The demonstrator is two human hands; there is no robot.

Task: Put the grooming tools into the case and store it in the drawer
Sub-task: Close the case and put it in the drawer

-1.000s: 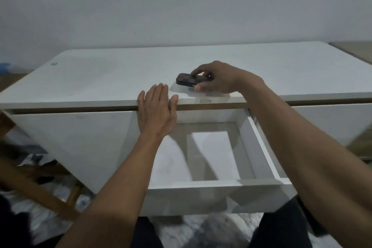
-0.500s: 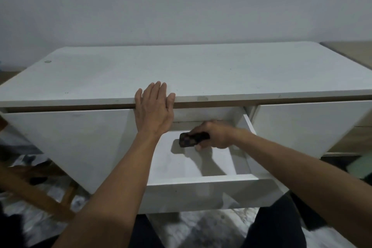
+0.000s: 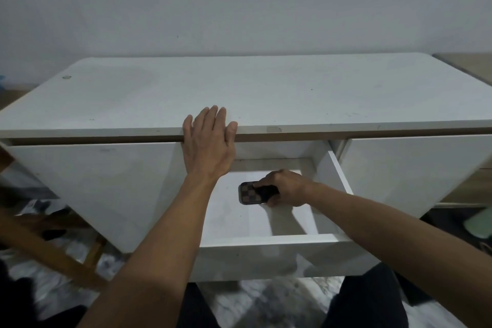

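One case (image 3: 251,193) now lower in drawer (image 3: 269,239) (right hand (image 3: 286,189) holding).

We see a dim, flat, greyish picture with no hard glare. Light seems to fall from above and slightly behind: the right hand (image 3: 286,189) and forearm throw a soft shadow on the floor of the drawer (image 3: 269,239), and the left hand (image 3: 209,145) darkens the panel under the edge of the desk (image 3: 292,93). The wide lens bows that edge, bending it down at both sides. Lower corners are blurred and murky; the floor (image 3: 266,298) there reads as smeared grey patches. The wall (image 3: 239,2) shows faint grain.
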